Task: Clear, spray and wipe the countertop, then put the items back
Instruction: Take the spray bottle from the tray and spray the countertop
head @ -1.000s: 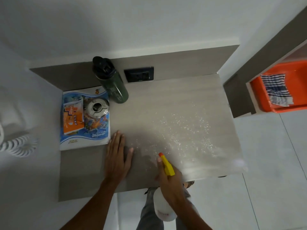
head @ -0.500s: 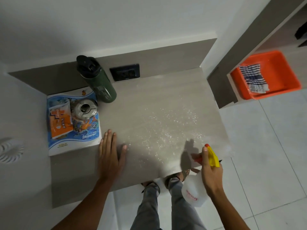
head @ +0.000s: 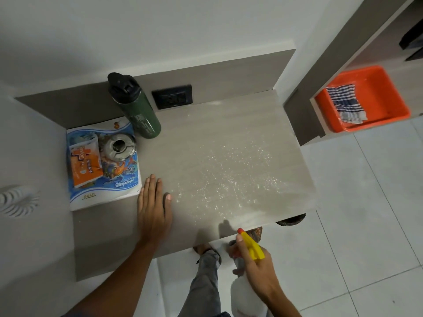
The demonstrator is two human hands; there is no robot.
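Off counter's edge, spray bottle (head: pixel 248 280) nozzle-forward

Dim, soft overhead light; wide-angle edges bend, droplets glint faintly.

Hotel rm: wall phone cord (head: pixel 16 200), ashtray (head: pixel 119 146)

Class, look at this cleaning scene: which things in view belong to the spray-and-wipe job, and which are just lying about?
Part of the job:
spray bottle in the right hand
wet countertop
left hand, flat on it
book, orange packet, metal tin, green bottle
striped cloth in the orange tub

Lying about:
wall socket
coiled cord
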